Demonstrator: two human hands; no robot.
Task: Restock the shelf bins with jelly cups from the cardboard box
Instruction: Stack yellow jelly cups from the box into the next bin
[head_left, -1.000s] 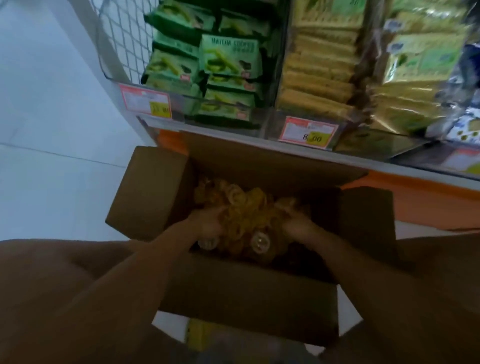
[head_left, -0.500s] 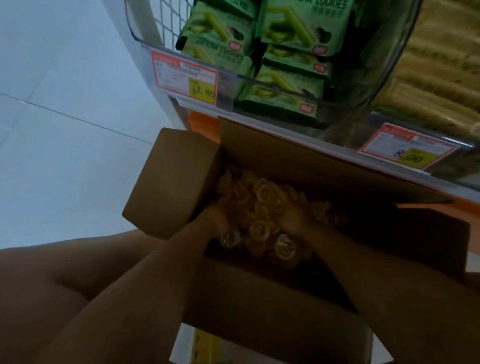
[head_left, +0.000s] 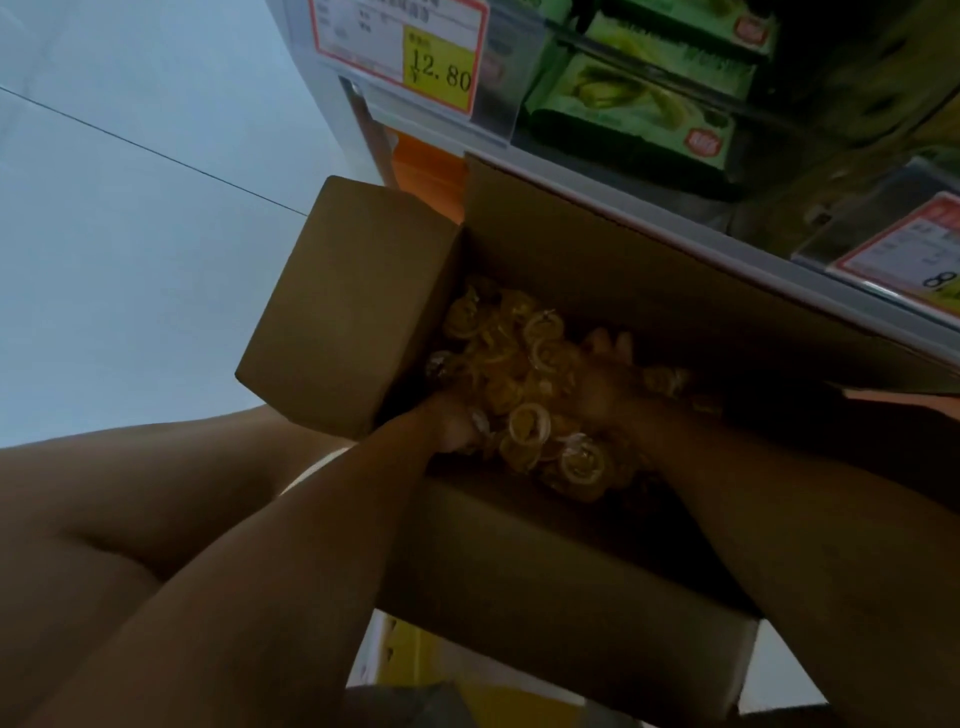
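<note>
An open brown cardboard box (head_left: 524, 551) sits on the floor in front of me, its flaps spread out. Inside lies a heap of small yellow jelly cups (head_left: 519, 374) with clear rims. Both my hands are down in the heap. My left hand (head_left: 457, 426) curls round cups at the heap's near left side. My right hand (head_left: 605, 384) cups the pile from the right, fingers bent over the cups. Between the two hands a bunch of cups is gathered. The bottom of the box is hidden.
A shelf edge (head_left: 675, 228) runs just above the box's far flap, with a price tag reading 12.80 (head_left: 400, 47). Green cookie packs (head_left: 628, 114) fill the bin above. White tiled floor (head_left: 130, 234) lies to the left. My knee shows at lower left.
The view has tilted down and moved closer to the box. Both hands stay in the heap, pressing the cups together between them.
</note>
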